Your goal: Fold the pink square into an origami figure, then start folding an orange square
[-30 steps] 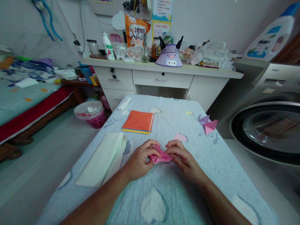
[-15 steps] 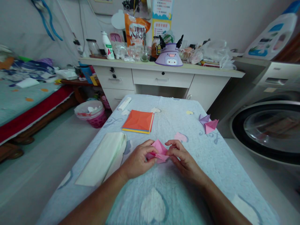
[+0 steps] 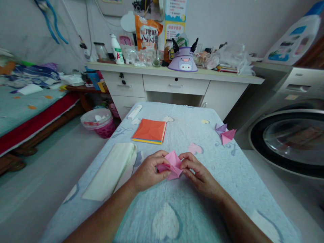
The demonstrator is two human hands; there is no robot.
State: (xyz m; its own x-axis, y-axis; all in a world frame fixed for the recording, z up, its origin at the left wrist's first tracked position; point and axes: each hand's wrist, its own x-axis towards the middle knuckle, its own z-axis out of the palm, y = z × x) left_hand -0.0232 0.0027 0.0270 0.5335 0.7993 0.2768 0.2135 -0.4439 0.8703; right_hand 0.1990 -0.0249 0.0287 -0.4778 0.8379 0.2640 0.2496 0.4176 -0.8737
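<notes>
Between my hands is a partly folded piece of pink origami paper (image 3: 174,163), held just above the cloth-covered table (image 3: 202,209). My left hand (image 3: 152,170) pinches its left side between thumb and fingers. At its right edge, the fingertips of my right hand (image 3: 194,170) are closed on the paper. Beyond my left hand lies a square stack of coloured paper (image 3: 150,131), orange on top. Two finished-looking folded paper pieces, one purple (image 3: 220,129) and one pink (image 3: 228,136), rest together at the table's right edge.
A folded pale sheet (image 3: 111,172) lies left of my left forearm, and a small white bar-shaped object (image 3: 135,112) sits near the far left corner. A white desk (image 3: 174,82) stands behind the table, a washing machine (image 3: 288,101) to the right, a pink bin (image 3: 98,123) to the left.
The pink paper has opened out and tilted, so more of its inner folds and lower point show. Both hands have stayed nearly in place, still gripping it.
</notes>
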